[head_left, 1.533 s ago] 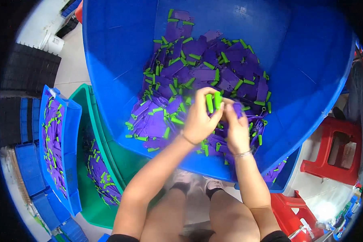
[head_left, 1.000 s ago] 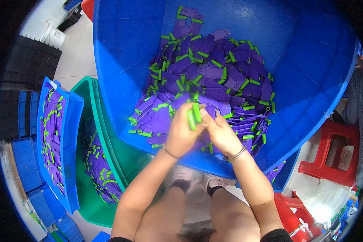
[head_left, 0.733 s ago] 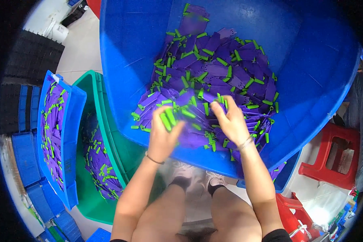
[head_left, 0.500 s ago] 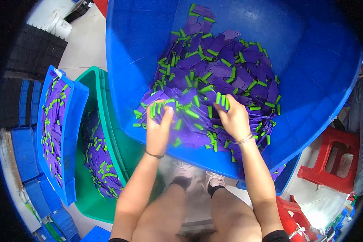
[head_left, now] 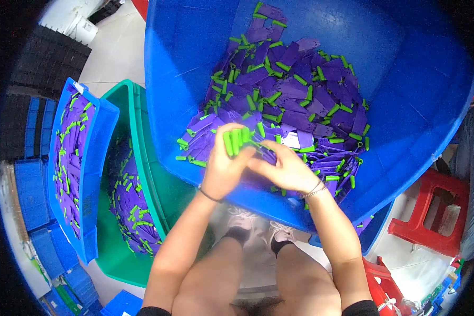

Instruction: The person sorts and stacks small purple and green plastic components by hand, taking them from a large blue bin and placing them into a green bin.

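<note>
A large blue bin (head_left: pixel 171 95) in front of me holds a heap of flat purple plastic pieces with green tube-shaped handles (head_left: pixel 292 92). Over its near part, my left hand (head_left: pixel 221 171) is closed round a bunch of these pieces, their green handles (head_left: pixel 236 140) side by side on top. My right hand (head_left: pixel 287 169) meets it from the right, its fingers and thumb closed round purple parts (head_left: pixel 266 154) between the hands. How many pieces each hand holds is hidden by the fingers.
Left of the bin stands a green tub (head_left: pixel 137 121) with more such pieces. A tilted blue crate (head_left: pixel 92 174) of them rests at its outer side. Red stools (head_left: pixel 413 224) stand at the right; black stacked crates (head_left: pixel 55 63) at the far left. My feet are below the bin's near edge.
My hands were apart, each with green-handled pieces. They have come together over the near part of the heap; the left moved right, the right moved left and slightly nearer me.
</note>
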The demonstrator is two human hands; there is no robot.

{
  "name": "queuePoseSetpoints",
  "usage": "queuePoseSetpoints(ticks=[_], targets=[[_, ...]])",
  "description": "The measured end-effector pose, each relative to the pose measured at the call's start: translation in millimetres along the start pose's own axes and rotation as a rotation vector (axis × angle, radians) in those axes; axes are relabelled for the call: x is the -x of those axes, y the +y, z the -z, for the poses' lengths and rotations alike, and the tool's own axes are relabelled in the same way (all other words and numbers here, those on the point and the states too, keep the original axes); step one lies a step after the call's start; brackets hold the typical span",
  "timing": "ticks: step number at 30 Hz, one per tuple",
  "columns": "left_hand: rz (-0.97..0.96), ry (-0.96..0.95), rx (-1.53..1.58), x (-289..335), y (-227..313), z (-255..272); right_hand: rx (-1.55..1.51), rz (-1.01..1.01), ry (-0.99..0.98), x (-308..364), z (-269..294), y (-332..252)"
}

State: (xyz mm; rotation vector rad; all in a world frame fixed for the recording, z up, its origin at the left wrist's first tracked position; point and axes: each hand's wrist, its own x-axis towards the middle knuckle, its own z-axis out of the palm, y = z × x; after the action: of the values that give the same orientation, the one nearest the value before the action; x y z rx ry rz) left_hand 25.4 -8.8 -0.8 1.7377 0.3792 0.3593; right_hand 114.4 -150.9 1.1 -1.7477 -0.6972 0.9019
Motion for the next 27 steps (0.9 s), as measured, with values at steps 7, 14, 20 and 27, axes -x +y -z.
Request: queuePoseSetpoints(ticks=[7, 14, 20, 27], targets=[[0.047, 0.002, -0.069, -9, -5, 25, 0.722, -0.008, 0.254, -14, -2, 2], [-0.01, -0.025, 0.022, -3, -2, 7, -0.112, 0.054, 0.226, -18, -5, -23], [-0.047, 0.123, 0.255, -16, 8, 4, -0.464, -0.004, 0.147, -19, -14, -17], [-0.161, 0.05, -0.043, -10, 3, 1, -0.427, -0.179, -0.076, -3, 0, -29]])
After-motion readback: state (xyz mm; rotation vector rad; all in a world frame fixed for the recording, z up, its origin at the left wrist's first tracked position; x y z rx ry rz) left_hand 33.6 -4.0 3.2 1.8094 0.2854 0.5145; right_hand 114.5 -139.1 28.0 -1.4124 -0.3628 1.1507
